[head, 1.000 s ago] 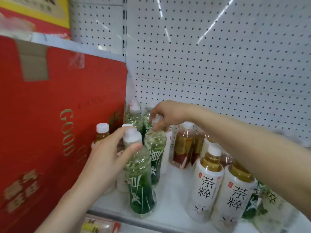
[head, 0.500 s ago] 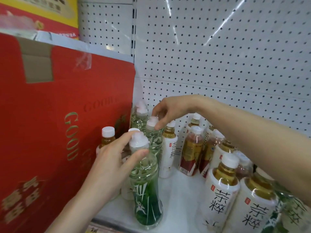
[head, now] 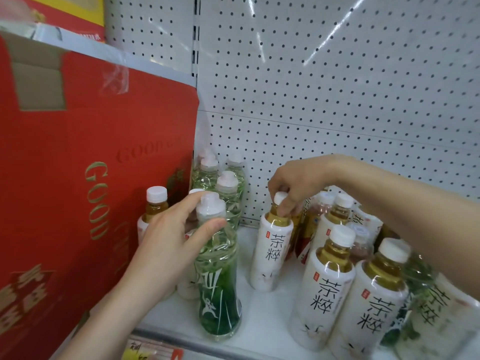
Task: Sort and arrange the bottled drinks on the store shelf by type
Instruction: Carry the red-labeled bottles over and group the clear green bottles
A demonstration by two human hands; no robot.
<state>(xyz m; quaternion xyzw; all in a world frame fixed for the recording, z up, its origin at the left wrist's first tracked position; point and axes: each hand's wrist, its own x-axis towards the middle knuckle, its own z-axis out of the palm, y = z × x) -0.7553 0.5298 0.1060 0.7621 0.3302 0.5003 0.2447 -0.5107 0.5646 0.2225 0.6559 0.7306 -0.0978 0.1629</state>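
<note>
Here the left hand pinches the neck of a green bottle standing near the shelf front, while the right hand grips a white-labelled tea bottle by its cap, mid-shelf. A red carton stands left.

Bare shelf strip center, green bottles left, white tea bottles crowding right, red box walling far left (pegboard behind), open overhead.
</note>
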